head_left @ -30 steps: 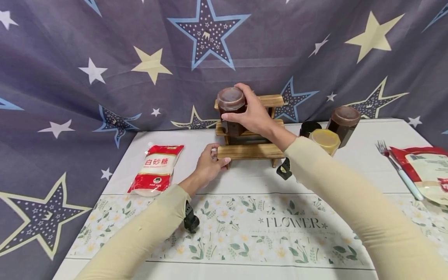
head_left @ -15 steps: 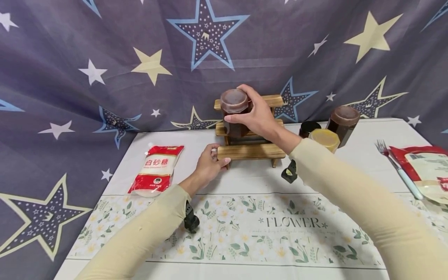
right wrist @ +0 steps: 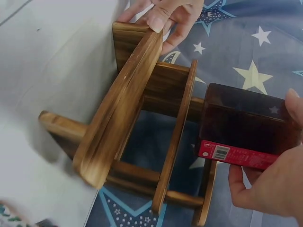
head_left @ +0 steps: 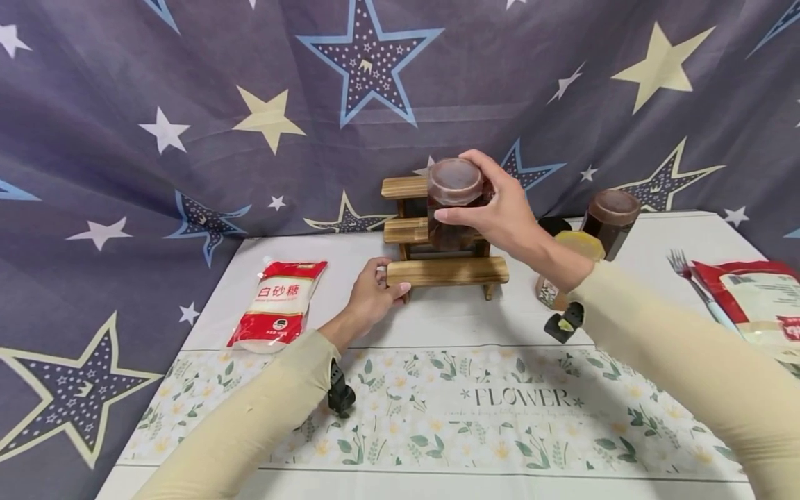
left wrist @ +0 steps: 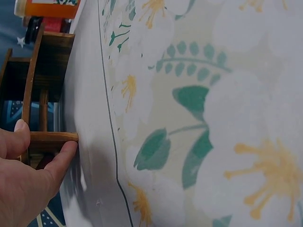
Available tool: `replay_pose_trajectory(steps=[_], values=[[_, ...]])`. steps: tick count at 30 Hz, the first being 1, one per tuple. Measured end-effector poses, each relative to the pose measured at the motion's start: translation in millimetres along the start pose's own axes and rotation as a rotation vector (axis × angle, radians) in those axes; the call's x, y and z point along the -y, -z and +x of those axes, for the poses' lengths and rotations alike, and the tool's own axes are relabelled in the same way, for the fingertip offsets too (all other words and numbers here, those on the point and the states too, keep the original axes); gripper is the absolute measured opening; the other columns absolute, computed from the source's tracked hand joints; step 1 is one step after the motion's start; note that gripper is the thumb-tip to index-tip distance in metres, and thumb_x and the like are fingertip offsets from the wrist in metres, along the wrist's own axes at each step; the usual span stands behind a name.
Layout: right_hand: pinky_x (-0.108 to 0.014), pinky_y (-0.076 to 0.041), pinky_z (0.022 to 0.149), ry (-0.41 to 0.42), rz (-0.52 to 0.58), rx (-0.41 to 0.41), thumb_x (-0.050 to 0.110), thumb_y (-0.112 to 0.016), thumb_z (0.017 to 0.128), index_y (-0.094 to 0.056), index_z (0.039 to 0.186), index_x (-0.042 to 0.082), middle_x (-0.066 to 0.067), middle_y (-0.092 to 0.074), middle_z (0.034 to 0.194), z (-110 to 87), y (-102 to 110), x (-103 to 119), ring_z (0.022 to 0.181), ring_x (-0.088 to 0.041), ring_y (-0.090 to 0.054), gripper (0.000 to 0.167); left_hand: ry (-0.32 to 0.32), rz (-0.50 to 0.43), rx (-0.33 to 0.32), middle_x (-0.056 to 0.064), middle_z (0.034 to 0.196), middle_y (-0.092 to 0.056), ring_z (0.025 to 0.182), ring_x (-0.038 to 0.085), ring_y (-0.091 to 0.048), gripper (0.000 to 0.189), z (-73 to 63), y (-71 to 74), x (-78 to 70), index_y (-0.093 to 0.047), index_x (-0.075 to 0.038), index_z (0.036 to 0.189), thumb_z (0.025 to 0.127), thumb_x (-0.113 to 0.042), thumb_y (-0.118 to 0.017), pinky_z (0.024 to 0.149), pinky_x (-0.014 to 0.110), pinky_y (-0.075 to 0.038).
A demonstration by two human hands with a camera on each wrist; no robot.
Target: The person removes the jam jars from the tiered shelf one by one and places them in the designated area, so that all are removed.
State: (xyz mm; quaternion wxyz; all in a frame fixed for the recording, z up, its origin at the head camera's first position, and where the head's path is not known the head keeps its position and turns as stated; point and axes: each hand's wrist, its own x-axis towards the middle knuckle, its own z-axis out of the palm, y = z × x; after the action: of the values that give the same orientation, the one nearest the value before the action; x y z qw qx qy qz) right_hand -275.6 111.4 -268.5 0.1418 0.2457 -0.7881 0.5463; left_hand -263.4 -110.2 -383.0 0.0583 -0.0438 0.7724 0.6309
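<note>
A dark brown jar (head_left: 455,186) with a red barcode label hangs in my right hand (head_left: 511,208), thumb on the near side and fingers round the back. In the head view it overlaps the right part of the upper two tiers of a wooden three-tier stand (head_left: 453,271). The right wrist view has the jar (right wrist: 246,123) beside the upper tiers, in the air. My left hand (head_left: 370,300) grips the left end of the lowest tier, thumb in front. In the left wrist view, thumb and a finger pinch that end of the stand (left wrist: 35,85).
A red-and-white sugar bag (head_left: 278,302) lies on the left. Right of the stand are a yellow-topped jar (head_left: 581,243), a black-topped one (head_left: 553,225) and another dark jar (head_left: 611,219). Farther right lie a fork (head_left: 694,278) and a red-and-white bag (head_left: 762,302). A star-patterned curtain (head_left: 437,90) hangs behind.
My right hand has moved to the right with the jar, from the left end of the stand's upper tiers toward their right end. My left hand has stayed on the lowest tier.
</note>
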Motion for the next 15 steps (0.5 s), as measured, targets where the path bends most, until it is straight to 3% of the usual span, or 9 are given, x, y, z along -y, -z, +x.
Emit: replay_pose_trajectory(steps=[4, 15], values=[[-0.036, -0.047, 0.087, -0.019, -0.033, -0.03, 0.026, -0.086, 0.073, -0.052, 0.131, 0.024, 0.003, -0.055, 0.123, -3.2, 10.9, -15.0, 0.107, -0.012, -0.05, 0.068, 0.002, -0.001, 0.003, 0.02, 0.126, -0.053, 0.109, 0.033, -0.059, 0.058, 0.5, 0.1, 0.1, -0.035, -0.006, 0.139, 0.09, 0.002, -0.064, 0.085, 0.042, -0.058], [-0.027, -0.047, 0.078, -0.085, -0.046, -0.095, 0.015, -0.084, 0.075, -0.052, 0.133, 0.018, -0.002, -0.055, 0.12, -23.4, 43.6, -11.0, 0.099, -0.016, -0.047, 0.066, 0.03, 0.002, 0.037, 0.025, 0.13, -0.049, 0.114, 0.036, -0.056, 0.063, 4.2, 1.8, -1.3, -0.029, -0.002, 0.144, 0.091, 0.005, -0.062, 0.089, 0.047, -0.055]])
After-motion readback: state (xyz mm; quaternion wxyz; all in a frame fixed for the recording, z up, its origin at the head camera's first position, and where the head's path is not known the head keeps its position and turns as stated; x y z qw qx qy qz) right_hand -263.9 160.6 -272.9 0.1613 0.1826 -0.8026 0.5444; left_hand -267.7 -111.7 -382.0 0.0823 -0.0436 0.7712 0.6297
